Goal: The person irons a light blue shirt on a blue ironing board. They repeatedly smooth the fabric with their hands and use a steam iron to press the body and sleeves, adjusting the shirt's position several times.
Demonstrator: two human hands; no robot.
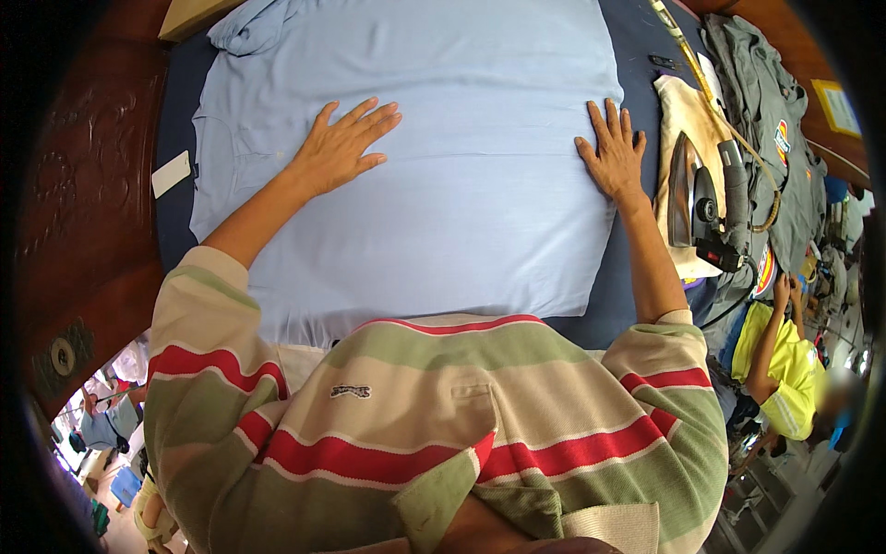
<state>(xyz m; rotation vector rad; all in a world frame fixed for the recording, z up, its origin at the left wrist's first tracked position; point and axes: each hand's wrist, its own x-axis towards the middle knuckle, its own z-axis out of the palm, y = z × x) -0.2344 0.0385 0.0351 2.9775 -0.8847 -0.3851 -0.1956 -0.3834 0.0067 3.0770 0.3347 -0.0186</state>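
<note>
A light blue shirt point(443, 222) lies spread flat over a dark navy table cover, with a few faint creases across it. My left hand point(343, 148) rests on its left-middle part, palm down and fingers spread. Along the shirt's right edge, my right hand point(613, 157) lies flat with its fingers apart. Neither hand holds anything. Right of my right hand, a clothes iron point(706, 203) with a wrapped grey handle sits on a cream cloth point(678, 102). A white tag point(172, 174) shows beside the shirt's left edge.
A yellowish hose point(688, 51) runs from above down to the iron. Grey garments with patches point(766, 102) are piled at the far right. A carved dark wood panel point(92, 185) borders the left side. At lower right is a person in a yellow shirt point(780, 369); others appear lower left.
</note>
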